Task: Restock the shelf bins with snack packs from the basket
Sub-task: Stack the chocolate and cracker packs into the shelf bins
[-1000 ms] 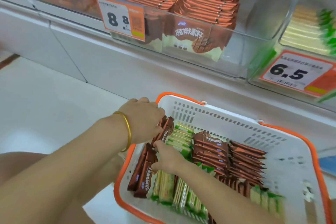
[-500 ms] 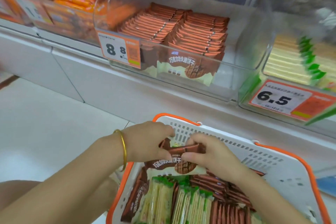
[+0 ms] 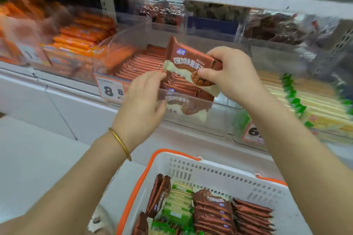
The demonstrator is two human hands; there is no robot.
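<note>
"8 8" on the left price tag (image 3: 110,89); cut-off "6" on the right price tag (image 3: 253,132)

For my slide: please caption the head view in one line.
Right hand grips a brown snack pack over the clear bin of matching packs; left hand holds its corner; basket below.

Two bare hands show, the left hand (image 3: 143,101) and the right hand (image 3: 234,74), with one thin gold bangle (image 3: 120,143) on the left wrist. One brown chocolate-wafer pack (image 3: 191,61) is up at centre frame.

One white slatted plastic basket with an orange rim (image 3: 210,173) sits at the bottom. It holds two kinds of pack:
- brown wrapped packs (image 3: 212,210), in two stacks plus three loose at the left
- green-and-cream packs (image 3: 177,202), too blurred to count

At least three clear plastic shelf bins (image 3: 219,116) line the front row. Two orange-edged price tags (image 3: 109,89) show numbers, the second price tag (image 3: 254,131) at right.
</note>
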